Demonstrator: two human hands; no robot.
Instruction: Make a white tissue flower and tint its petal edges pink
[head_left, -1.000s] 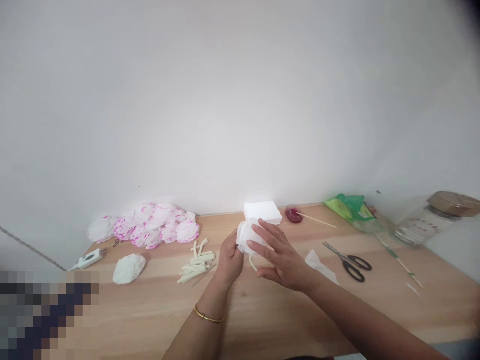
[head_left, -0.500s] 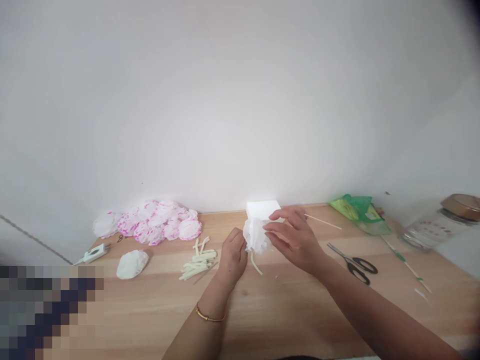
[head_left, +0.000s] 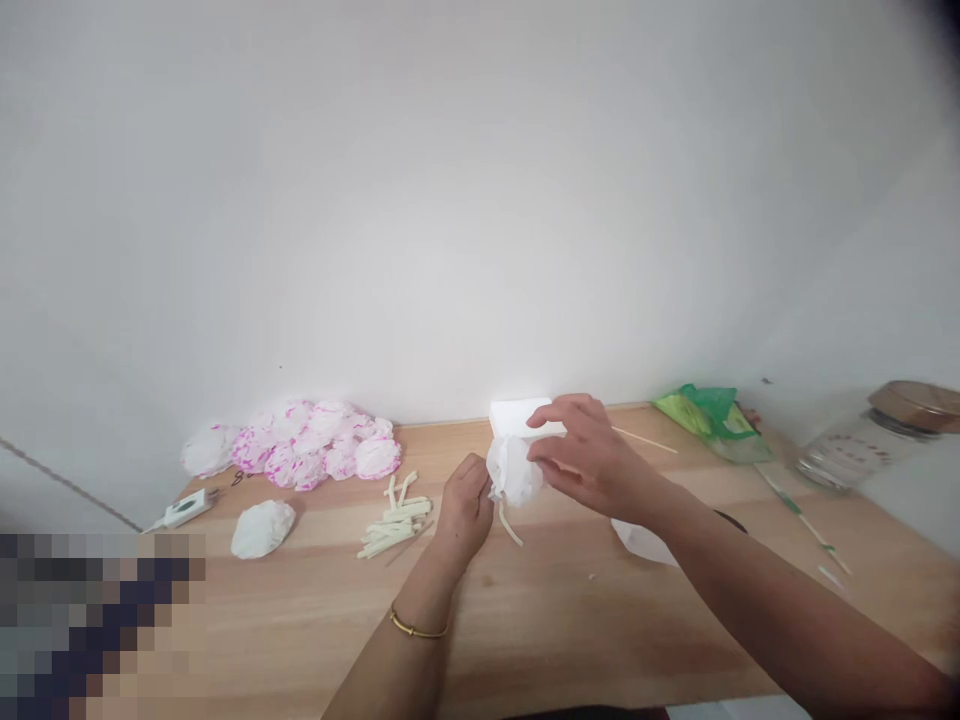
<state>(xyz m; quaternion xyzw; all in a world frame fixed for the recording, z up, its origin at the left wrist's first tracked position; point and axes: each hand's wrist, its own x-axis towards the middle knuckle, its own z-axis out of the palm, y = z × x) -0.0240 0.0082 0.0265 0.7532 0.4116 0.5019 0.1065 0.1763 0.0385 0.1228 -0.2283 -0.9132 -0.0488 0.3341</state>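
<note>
A white tissue-paper flower (head_left: 517, 472) is upright in front of me, its crumpled petals bunched into a ball. My left hand (head_left: 465, 505) is closed around its base from the left. Below the petals a short pale stick-like piece (head_left: 511, 525) pokes out. My right hand (head_left: 581, 450) hovers at the flower's right side with fingers curved and apart, the lower fingertips touching or almost touching the petals. A thin white sheet (head_left: 643, 540) shows under my right forearm. The scissors (head_left: 731, 521) are mostly hidden by that arm.
At the left lie pink-and-white paper flowers (head_left: 315, 445), a white paper ball (head_left: 262, 528), pale sticks (head_left: 397, 520) and a white plug device (head_left: 186, 508). A white paper stack (head_left: 514, 415) sits by the wall. Rightward are a green bag (head_left: 709, 420), a thin stick (head_left: 802, 520) and a glass jar (head_left: 862, 450).
The white sheet has appeared beneath my right forearm, which now covers most of the scissors. My right hand has shifted slightly. The flower looks more rounded; my left hand keeps its hold.
</note>
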